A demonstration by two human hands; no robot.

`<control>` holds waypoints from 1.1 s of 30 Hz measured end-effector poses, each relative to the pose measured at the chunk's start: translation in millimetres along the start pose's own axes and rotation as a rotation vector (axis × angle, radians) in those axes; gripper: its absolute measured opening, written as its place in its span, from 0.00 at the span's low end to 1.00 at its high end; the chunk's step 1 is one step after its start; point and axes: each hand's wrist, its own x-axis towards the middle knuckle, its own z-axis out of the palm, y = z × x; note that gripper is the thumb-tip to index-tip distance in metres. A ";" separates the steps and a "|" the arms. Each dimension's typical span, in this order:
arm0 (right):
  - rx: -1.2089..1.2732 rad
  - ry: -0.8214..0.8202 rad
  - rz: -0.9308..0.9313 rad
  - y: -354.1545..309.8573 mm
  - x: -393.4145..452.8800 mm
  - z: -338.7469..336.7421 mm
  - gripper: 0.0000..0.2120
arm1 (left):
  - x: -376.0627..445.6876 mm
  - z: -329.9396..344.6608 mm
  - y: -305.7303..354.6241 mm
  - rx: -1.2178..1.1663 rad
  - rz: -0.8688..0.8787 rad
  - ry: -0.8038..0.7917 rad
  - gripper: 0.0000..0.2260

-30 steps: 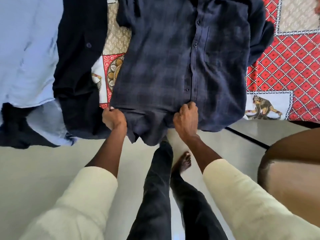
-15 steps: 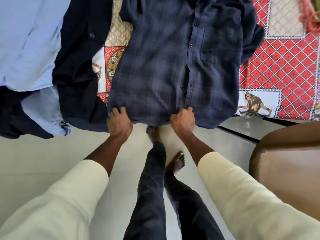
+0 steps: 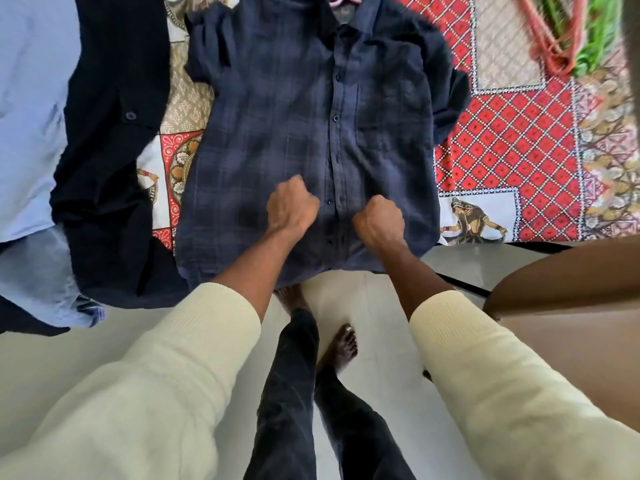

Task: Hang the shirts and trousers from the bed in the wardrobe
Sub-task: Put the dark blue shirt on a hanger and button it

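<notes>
A dark blue checked shirt (image 3: 277, 116) lies flat and buttoned on the bed, its hem hanging over the near edge. A pink hanger (image 3: 341, 0) shows at its collar. My left hand (image 3: 291, 206) and my right hand (image 3: 379, 220) sit on the shirt's lower front, one on each side of the button strip. Both have curled fingers that seem to pinch the cloth, but the fingertips are hidden under the knuckles. To the left lie a black garment (image 3: 104, 150) and a light blue shirt (image 3: 27, 98), both draped over the bed edge.
The bed wears a red patterned bedspread (image 3: 519, 150). A brown wooden piece of furniture (image 3: 571, 289) stands close at the right. My legs and bare feet stand on the pale tiled floor (image 3: 52, 358) against the bed edge.
Both hands have left the shirt's hem and moved up onto its lower front, closer together. The view has tilted up, showing the collar and hanger.
</notes>
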 end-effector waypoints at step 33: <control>0.909 -0.132 0.261 -56.8 86.2 5.8 0.09 | 71.3 35.3 30.6 -0.896 -0.318 -0.051 0.01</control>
